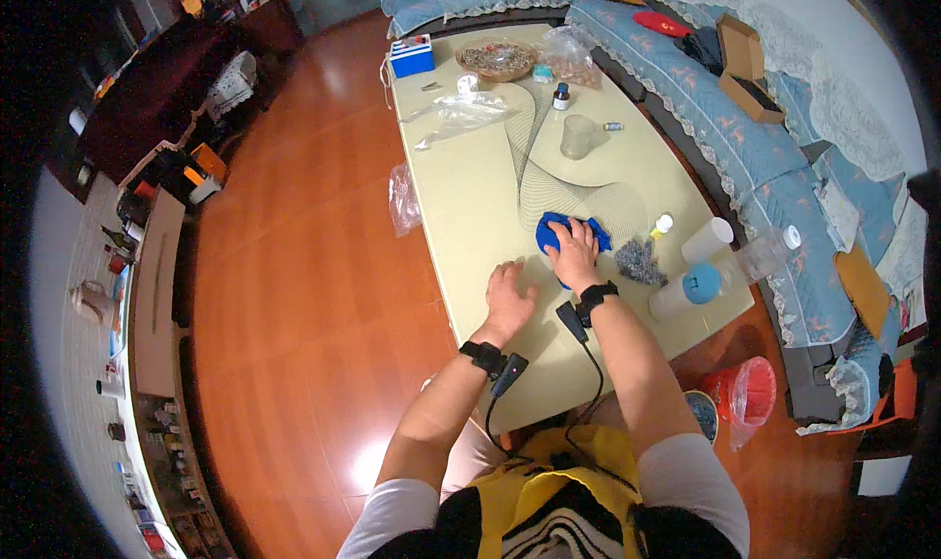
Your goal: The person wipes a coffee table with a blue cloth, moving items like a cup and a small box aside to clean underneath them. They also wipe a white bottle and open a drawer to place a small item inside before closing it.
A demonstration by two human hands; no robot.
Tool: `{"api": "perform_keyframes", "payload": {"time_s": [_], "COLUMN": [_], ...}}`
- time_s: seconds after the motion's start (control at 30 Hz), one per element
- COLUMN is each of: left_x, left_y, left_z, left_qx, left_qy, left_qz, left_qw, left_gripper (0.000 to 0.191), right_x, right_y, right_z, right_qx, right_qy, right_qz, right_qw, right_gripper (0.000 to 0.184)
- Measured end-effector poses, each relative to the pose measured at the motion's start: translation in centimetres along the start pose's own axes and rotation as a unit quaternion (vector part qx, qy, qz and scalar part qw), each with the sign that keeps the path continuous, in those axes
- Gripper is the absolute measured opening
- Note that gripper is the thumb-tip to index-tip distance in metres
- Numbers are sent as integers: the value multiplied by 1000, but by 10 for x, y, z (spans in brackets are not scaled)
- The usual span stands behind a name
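On the pale yellow table [470, 213], a bunched blue cloth [550, 234] lies under my right hand [575, 254], which is palm down and grips it with the fingers across the top. My left hand [509, 298] rests at the tabletop to the left, fingers apart, holding nothing. Just right of the cloth sits a grey mesh-like scrubbing pad [639, 261]. A small bottle with a white cap [662, 225] stands behind the pad. Both wrists wear black straps with cabled devices.
A white cup [707, 240], a blue-lidded container [698, 285] and a clear plastic bottle [764, 254] stand along the right edge. Farther back are a clear cup [578, 137], a dark bottle [562, 97], plastic bags [470, 110], a round basket [496, 59] and a blue box [412, 57].
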State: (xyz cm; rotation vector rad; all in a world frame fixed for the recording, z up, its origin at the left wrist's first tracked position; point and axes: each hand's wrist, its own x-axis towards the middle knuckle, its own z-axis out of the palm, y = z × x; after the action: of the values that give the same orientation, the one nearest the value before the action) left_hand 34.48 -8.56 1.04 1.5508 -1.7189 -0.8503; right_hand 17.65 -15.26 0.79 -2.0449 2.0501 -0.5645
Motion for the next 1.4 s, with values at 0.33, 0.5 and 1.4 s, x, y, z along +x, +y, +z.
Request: {"api": "perform_keyframes", "payload": {"time_s": [0.33, 0.5, 1.4], "left_x": [0, 3, -103], "left_y": [4, 3, 19], "left_z": [9, 6, -38], "left_qx": [43, -9, -368], "left_qy": [-129, -125, 32], "left_qz": [-63, -75, -215], "left_qw": [989, 989, 904], "left_gripper": [80, 81, 55], "right_x": [42, -2, -240], "right_y": [2, -6, -24], "right_z": [4, -2, -28], "right_qx": [-17, -42, 32], "right_qy": [26, -7, 19], "right_qz": [45, -42, -170], "right_qw": [999, 998, 985], "right_gripper": [54, 53, 47]}}
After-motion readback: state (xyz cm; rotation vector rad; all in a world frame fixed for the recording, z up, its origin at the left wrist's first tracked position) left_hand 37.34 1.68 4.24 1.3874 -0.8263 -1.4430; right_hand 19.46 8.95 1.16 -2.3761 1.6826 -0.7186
